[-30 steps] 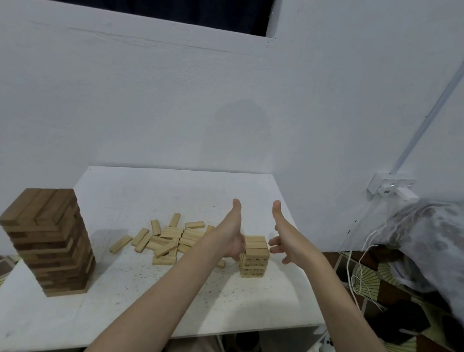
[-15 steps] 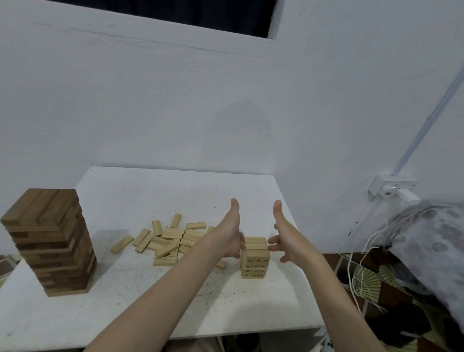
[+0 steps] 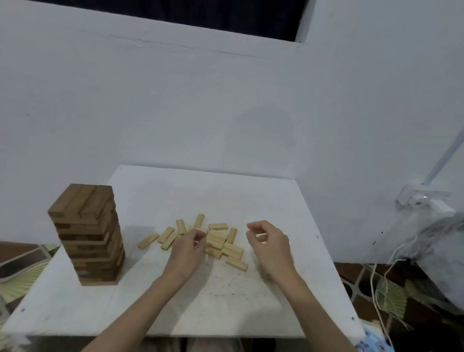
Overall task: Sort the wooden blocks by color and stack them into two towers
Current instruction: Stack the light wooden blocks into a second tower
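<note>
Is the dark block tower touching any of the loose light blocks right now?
Apart. The head view shows bare white table between the dark block tower and the nearest of the loose light blocks.

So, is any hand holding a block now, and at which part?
It cannot be told. Both the left hand and right hand have curled fingers above the light blocks, but no gripped block shows.

head cam | worn, looks forward and down | close over table | wall behind
</note>
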Available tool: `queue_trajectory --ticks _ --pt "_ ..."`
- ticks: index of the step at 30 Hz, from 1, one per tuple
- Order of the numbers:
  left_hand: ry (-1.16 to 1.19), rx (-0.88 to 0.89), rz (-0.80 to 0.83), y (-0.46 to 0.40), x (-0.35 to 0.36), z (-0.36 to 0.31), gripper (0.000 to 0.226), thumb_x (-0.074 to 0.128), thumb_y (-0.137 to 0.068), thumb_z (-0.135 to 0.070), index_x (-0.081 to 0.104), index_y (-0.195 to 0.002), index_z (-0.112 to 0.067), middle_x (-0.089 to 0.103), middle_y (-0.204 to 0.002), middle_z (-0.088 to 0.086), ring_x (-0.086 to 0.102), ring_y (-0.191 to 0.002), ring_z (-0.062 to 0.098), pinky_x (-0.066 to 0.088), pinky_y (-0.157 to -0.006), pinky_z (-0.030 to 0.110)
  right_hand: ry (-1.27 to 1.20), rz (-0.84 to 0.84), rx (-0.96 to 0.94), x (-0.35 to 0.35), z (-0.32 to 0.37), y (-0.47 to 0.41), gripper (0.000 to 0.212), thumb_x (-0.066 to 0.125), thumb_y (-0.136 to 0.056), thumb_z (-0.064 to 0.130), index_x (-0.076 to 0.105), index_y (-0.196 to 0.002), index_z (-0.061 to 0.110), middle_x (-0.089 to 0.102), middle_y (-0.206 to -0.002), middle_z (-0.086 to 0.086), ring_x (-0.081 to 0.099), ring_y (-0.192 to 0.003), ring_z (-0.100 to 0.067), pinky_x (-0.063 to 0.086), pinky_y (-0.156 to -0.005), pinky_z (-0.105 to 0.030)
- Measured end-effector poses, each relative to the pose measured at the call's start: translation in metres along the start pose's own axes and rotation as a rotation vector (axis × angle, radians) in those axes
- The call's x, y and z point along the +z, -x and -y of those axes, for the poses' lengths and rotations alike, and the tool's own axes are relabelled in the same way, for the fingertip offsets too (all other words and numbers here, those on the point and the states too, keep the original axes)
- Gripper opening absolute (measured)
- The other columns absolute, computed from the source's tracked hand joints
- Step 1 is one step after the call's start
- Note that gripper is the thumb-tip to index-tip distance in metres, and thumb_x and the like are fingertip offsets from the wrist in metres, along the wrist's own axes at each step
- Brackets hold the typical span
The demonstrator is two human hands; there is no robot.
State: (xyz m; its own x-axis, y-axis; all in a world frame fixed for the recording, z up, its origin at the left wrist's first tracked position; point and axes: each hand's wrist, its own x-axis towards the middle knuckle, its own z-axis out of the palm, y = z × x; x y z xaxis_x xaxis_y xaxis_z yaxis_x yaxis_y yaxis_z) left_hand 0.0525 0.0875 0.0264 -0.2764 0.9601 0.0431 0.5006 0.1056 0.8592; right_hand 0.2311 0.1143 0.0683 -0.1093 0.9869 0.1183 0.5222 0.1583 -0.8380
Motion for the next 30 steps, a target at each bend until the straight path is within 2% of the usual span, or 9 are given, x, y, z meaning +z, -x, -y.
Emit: queue_trajectory --ticks 3,6,8,11,14,18,21,23,30 --pt "-0.148 0.031 -0.027 0.005 -0.01 0.037 0.015 0.049 -0.096 -0.016 0.062 -0.103 -0.012 0.062 -0.103 0.001 0.056 -0.097 0.016 0.041 -0.079 0.023 0.047 0.054 -0.008 0.035 -0.01 0.008 0.012 0.058 -0.092 0.019 0.068 -0.098 0.021 0.066 -0.088 0.005 0.058 -0.073 -0.006 0.046 -0.063 -0.015" --pt "-0.36 0.11 -0.046 0.008 -0.013 0.062 0.018 0.048 -0.095 -0.012 0.062 -0.106 -0.011 0.059 -0.109 0.004 0.051 -0.102 0.019 0.036 -0.081 0.023 0.145 0.15 0.007 0.065 -0.025 0.017 0.018 0.054 -0.093 0.018 0.065 -0.107 0.019 0.059 -0.09 0.008 0.056 -0.08 -0.006 0.051 -0.075 -0.024" --pt "-0.422 0.148 -0.061 0.008 -0.013 0.069 0.019 0.05 -0.093 -0.011 0.061 -0.108 -0.01 0.057 -0.112 0.006 0.048 -0.104 0.021 0.035 -0.083 0.023 0.197 0.184 -0.015 0.082 -0.033 0.023 0.023 0.052 -0.094 0.016 0.063 -0.114 0.018 0.054 -0.095 0.01 0.054 -0.085 -0.006 0.05 -0.082 -0.025" --pt "-0.437 0.189 -0.057 0.001 -0.012 0.068 0.026 0.051 -0.092 -0.013 0.056 -0.117 -0.008 0.053 -0.12 0.009 0.045 -0.111 0.024 0.035 -0.091 0.026 0.261 0.203 -0.062 0.098 -0.038 0.028 0.027 0.049 -0.095 0.014 0.059 -0.12 0.018 0.05 -0.103 0.01 0.047 -0.088 -0.004 0.044 -0.082 -0.02" --pt "-0.398 0.156 -0.032 -0.006 -0.01 0.065 0.032 0.055 -0.092 -0.017 0.053 -0.123 -0.009 0.05 -0.125 0.008 0.043 -0.116 0.024 0.037 -0.096 0.029 0.308 0.184 -0.099 0.106 -0.041 0.029 0.03 0.049 -0.095 0.015 0.057 -0.124 0.018 0.054 -0.115 0.003 0.05 -0.102 -0.009 0.044 -0.086 -0.023" --pt "-0.413 0.183 0.011 -0.01 -0.007 0.064 0.019 0.051 -0.091 -0.006 0.061 -0.107 -0.006 0.057 -0.109 0.008 0.052 -0.102 0.023 0.045 -0.085 0.03 0.338 0.167 -0.145 0.111 -0.041 0.027 0.032 0.049 -0.096 0.017 0.055 -0.127 0.016 0.052 -0.122 0.002 0.048 -0.117 -0.013 0.046 -0.092 -0.027" --pt "-0.401 0.158 -0.007 -0.01 -0.007 0.064 0.016 0.045 -0.093 -0.005 0.059 -0.099 -0.005 0.057 -0.103 0.01 0.048 -0.094 0.021 0.039 -0.076 0.027 0.369 0.177 -0.212 0.115 -0.041 0.028 0.036 0.049 -0.096 0.017 0.051 -0.132 0.016 0.05 -0.128 0.002 0.043 -0.123 -0.013 0.041 -0.1 -0.027" --pt "-0.391 0.139 -0.008 -0.008 -0.009 0.064 0.016 0.044 -0.093 -0.004 0.057 -0.102 -0.004 0.055 -0.105 0.01 0.048 -0.094 0.021 0.036 -0.075 0.025 0.385 0.172 -0.246 0.116 -0.042 0.028 0.037 0.048 -0.096 0.016 0.049 -0.134 0.016 0.05 -0.132 0.002 0.041 -0.125 -0.015 0.038 -0.103 -0.026" --pt "-0.338 0.085 -0.123 0.006 -0.018 0.078 0.029 0.046 -0.092 -0.002 0.053 -0.12 -0.002 0.051 -0.121 0.014 0.042 -0.113 0.025 0.035 -0.09 0.026 0.417 0.238 -0.34 0.127 -0.04 0.032 0.045 0.041 -0.098 0.014 0.04 -0.142 0.021 0.052 -0.134 0.001 0.042 -0.123 -0.016 0.036 -0.104 -0.03"
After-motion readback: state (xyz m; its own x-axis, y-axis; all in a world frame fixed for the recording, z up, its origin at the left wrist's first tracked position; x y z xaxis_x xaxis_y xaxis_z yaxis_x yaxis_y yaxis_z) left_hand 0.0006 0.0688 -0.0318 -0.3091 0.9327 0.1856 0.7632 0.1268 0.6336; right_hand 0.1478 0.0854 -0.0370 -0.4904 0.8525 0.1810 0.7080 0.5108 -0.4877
